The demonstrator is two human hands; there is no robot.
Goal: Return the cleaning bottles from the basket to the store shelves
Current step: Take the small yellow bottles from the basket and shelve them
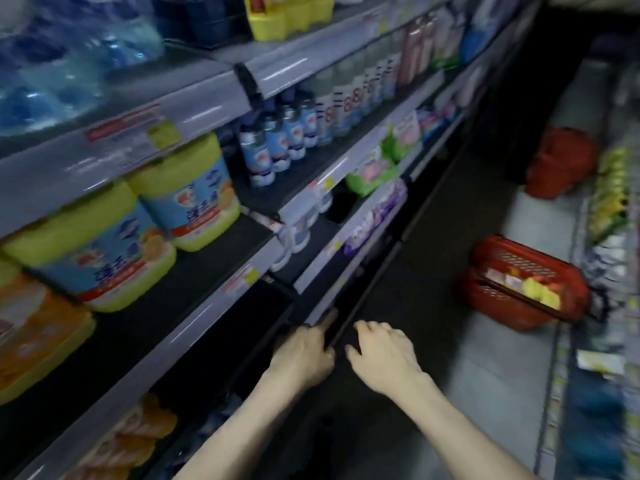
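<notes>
two loose empty hands, left hand [304,355] at shelf edge [317,278], right hand [384,355] beside, basket [519,261] well apart

A red plastic basket [519,282] with slotted walls sits on the pale floor, across the aisle from the store shelves [194,109], its dark handle folded down across the top. Inside lie blurred yellow and pink packs [540,294]; their shapes cannot be made out. The shelves are stacked tiers with grey front lips, dark boards and price tags. On one tier stand large yellow-green jugs [188,195] with blue labels. In the next bay of the shelves, a row of small blue-labelled bottles [273,147] with dark caps stands upright.
</notes>
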